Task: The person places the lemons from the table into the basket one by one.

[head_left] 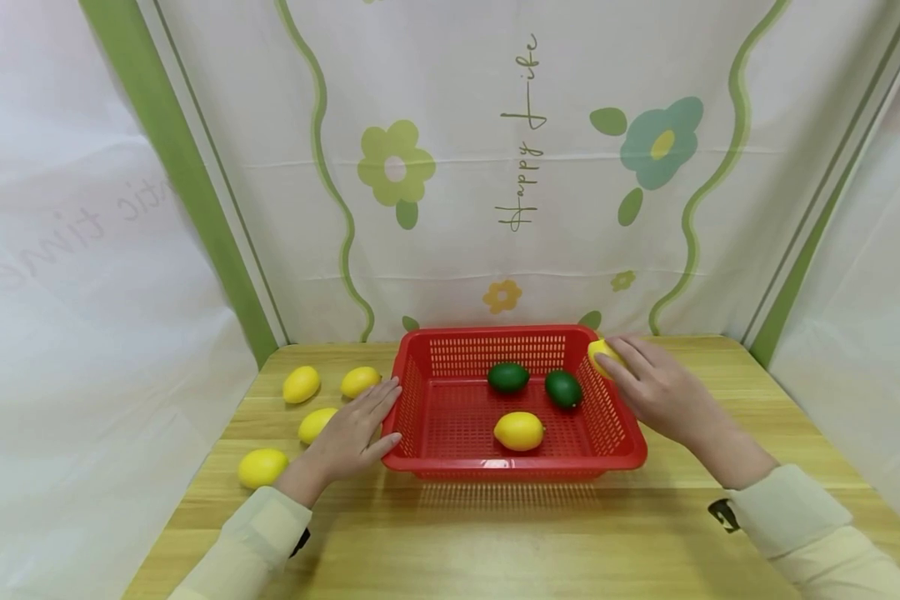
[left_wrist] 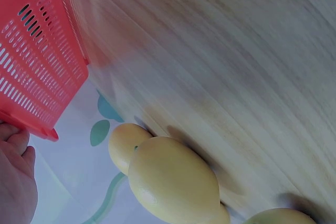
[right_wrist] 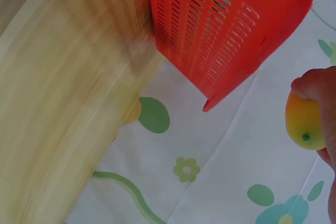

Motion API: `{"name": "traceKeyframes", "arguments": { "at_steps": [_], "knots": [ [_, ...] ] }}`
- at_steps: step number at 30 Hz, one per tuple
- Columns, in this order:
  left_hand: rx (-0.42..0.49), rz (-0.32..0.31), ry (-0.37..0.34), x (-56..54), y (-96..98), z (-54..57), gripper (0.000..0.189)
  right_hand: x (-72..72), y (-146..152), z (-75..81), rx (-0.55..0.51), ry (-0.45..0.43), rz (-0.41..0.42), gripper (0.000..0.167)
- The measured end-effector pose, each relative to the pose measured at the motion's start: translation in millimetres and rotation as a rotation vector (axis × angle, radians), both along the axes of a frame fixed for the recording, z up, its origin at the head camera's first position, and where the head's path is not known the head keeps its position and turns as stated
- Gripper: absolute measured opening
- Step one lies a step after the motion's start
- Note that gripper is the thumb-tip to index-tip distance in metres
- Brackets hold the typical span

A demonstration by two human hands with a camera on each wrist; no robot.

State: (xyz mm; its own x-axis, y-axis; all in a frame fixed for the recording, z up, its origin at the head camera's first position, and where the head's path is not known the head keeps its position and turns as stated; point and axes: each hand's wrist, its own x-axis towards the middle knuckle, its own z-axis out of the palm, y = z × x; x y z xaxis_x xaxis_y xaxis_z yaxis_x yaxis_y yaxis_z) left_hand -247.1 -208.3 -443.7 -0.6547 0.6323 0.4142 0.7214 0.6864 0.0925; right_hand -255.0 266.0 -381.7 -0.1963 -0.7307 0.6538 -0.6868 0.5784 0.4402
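My right hand (head_left: 662,385) grips a yellow lemon (head_left: 602,357) above the right rim of the red basket (head_left: 513,464). The right wrist view also shows this lemon (right_wrist: 305,121), its stem end facing the camera and thumb and fingers around it. My left hand (head_left: 351,435) rests on the basket's left rim with its fingers extended; in the left wrist view, fingertips (left_wrist: 18,140) touch the rim. Inside the basket lie one yellow lemon (head_left: 519,432) and two dark green lemon-shaped fruits, one at the back (head_left: 508,377) and one by the right wall (head_left: 563,389).
Several lemons lie on the wooden table (head_left: 480,550) left of the basket, among them one at the back (head_left: 302,384) and one nearer the front (head_left: 263,468). A white patterned curtain (head_left: 457,250) hangs behind the table, with white sheets at both sides.
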Motion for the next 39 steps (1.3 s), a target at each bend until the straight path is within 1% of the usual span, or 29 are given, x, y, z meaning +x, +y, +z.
{"name": "traceKeyframes", "arguments": {
  "at_steps": [8,19,26,32,36,39],
  "knots": [
    [-0.001,0.0,-0.01,-0.1,0.4,0.1,0.068,-4.0,-12.3,-6.7,0.002,-0.009,0.045,0.04],
    [-0.016,0.025,-0.055,-0.5,0.2,-0.3,0.068,-7.1,-26.4,-14.3,0.03,-0.036,0.025,0.042],
    [-0.005,0.02,-0.036,-0.3,0.3,-0.7,0.067,-10.3,-34.3,-19.2,0.045,-0.059,0.027,0.044],
    [0.004,0.006,-0.004,-0.1,0.6,-0.4,0.067,-14.4,-41.2,-24.1,0.036,-0.062,0.062,0.043],
    [-0.001,0.009,-0.017,0.0,0.3,-0.4,0.067,-16.5,-44.9,-26.7,0.045,-0.059,0.077,0.044],
    [-0.004,0.014,-0.036,-0.1,0.1,-0.2,0.067,-16.8,-46.7,-27.8,0.068,-0.067,0.068,0.047]
  ]
}}
